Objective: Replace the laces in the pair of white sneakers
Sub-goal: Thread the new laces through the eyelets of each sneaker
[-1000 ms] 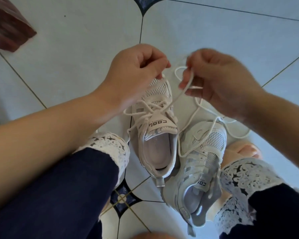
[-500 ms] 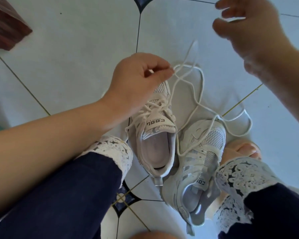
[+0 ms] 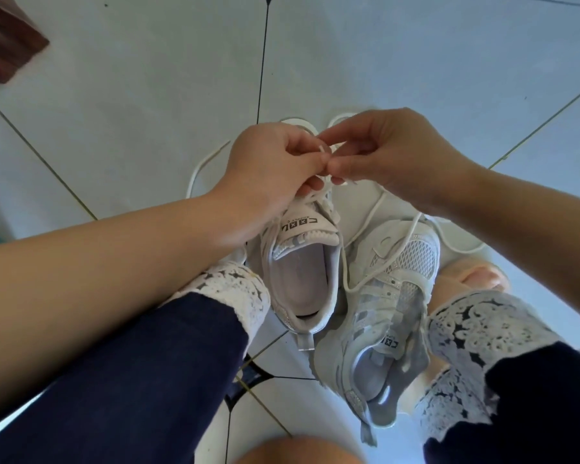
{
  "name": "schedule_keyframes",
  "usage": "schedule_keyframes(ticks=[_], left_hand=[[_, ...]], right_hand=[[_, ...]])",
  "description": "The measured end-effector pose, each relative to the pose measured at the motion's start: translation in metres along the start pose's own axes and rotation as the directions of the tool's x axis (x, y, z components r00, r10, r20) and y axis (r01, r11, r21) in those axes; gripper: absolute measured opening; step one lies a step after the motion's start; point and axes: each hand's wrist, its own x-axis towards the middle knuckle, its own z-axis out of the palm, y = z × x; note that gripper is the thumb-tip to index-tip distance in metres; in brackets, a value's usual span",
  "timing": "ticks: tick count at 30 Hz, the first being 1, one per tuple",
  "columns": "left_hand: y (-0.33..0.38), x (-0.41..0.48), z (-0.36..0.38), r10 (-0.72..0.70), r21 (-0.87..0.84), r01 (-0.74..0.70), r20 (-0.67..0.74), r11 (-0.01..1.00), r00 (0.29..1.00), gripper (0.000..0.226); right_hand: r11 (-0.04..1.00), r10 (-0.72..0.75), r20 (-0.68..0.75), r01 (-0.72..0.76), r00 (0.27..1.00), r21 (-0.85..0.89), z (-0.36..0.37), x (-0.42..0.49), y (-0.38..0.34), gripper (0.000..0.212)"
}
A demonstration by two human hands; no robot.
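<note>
Two white sneakers stand on the tiled floor between my legs. The left sneaker (image 3: 302, 272) has a white lace (image 3: 198, 169) threaded through its eyelets, with loose loops lying on the floor beyond its toe. The right sneaker (image 3: 382, 316) leans beside it, tongue folded out, and a strand of lace trails across it. My left hand (image 3: 268, 175) and my right hand (image 3: 392, 155) meet above the left sneaker's laced front, and both pinch the lace between thumb and fingertips. The shoe's toe is hidden under my hands.
My dark trouser legs with white lace cuffs (image 3: 235, 289) flank the shoes on both sides. A bare foot (image 3: 476, 279) rests to the right of the right sneaker. A dark brown object (image 3: 7, 38) lies at the far left corner of the floor.
My right hand, raised high to the right half a second ago, has come back down to meet my left hand over the shoe. The lace loops have shifted on the floor.
</note>
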Motion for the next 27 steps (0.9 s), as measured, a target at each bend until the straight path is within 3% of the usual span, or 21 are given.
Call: schedule_keyframes(ticks=[3,5,9,12,27], left_hand=[[-0.008,-0.008,0.000,0.089,0.187,-0.082,-0.026,0.979,0.996,0.028],[-0.012,-0.017,0.001,0.163,0.325,-0.180,0.078,0.928,0.984,0.033],[-0.018,-0.025,0.003,0.203,0.556,-0.263,0.169,0.789,0.965,0.034],[-0.021,-0.026,-0.004,0.186,0.571,-0.258,0.182,0.779,0.966,0.035],[-0.032,-0.040,-0.021,0.188,0.610,-0.300,0.241,0.734,0.952,0.052]], right_hand=[[0.973,-0.037,-0.094,0.014,0.995,-0.231,-0.007,0.004,0.004,0.020],[0.949,-0.075,-0.125,0.032,0.989,-0.313,-0.012,0.005,0.006,0.022],[0.916,-0.106,0.038,0.112,0.994,-0.385,-0.012,-0.001,0.007,0.020],[0.877,-0.134,0.132,0.180,0.982,-0.445,-0.002,-0.006,0.011,0.018],[0.839,-0.196,0.178,0.259,0.964,-0.479,0.022,-0.005,0.011,0.009]])
